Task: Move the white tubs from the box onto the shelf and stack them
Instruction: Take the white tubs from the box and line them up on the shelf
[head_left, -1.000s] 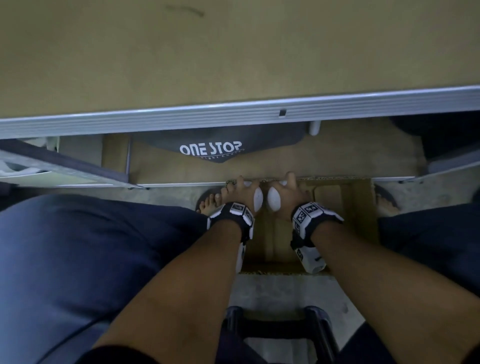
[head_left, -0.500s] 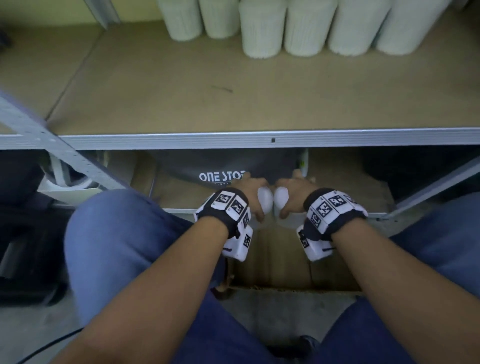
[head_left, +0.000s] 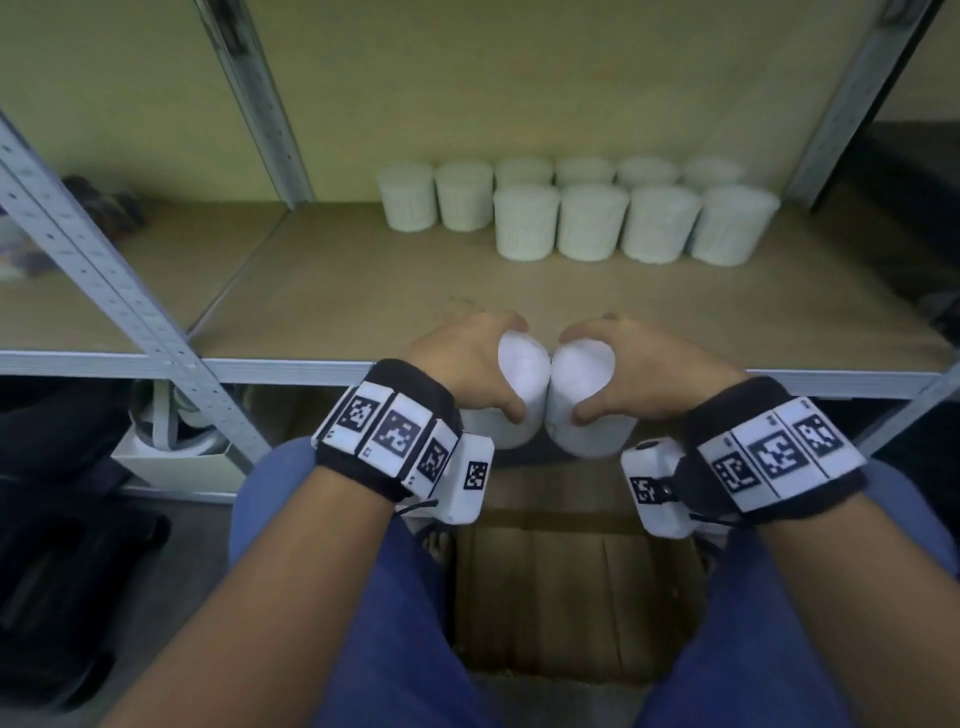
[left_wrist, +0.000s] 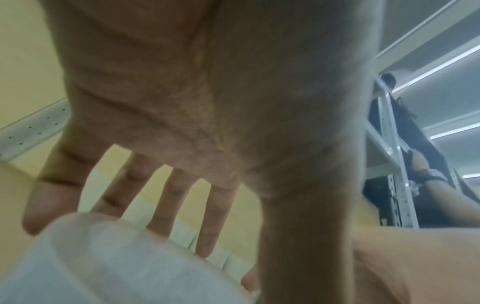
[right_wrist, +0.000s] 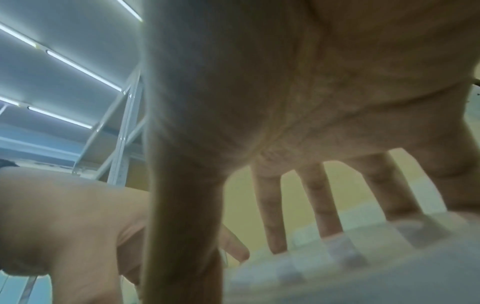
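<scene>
At the front edge of the shelf (head_left: 322, 291), your two hands hold a white tub each, side by side and touching. Your left hand (head_left: 460, 358) grasps the left tub (head_left: 519, 395) from above, fingers curled over its top rim and thumb pressed against its near side. Your right hand (head_left: 644, 364) does the same with the right tub (head_left: 582, 400), thumb low on the near wall. Both tubs hang just in front of the shelf's metal lip, partly over the board and partly below it; whether they touch the shelf cannot be told.

From your left wrist camera, the fingers (left_wrist: 179, 203) spread over the pale, blurred tub top (left_wrist: 116, 263). From your right wrist camera, the fingers (right_wrist: 322, 201) likewise reach down onto the tub's top (right_wrist: 363, 257), with your other hand (right_wrist: 64, 222) just beside.

Toward the back right corner of the shelf stands a group of white tubs (head_left: 576, 213) in two rows: six along the back, four in front on the right side, upright and close together.

Below you, between your knees in blue trousers (head_left: 374, 623), sits the open cardboard box (head_left: 571, 597) on the floor. A slanted perforated metal upright (head_left: 119, 301) crosses the shelf's left side.
</scene>
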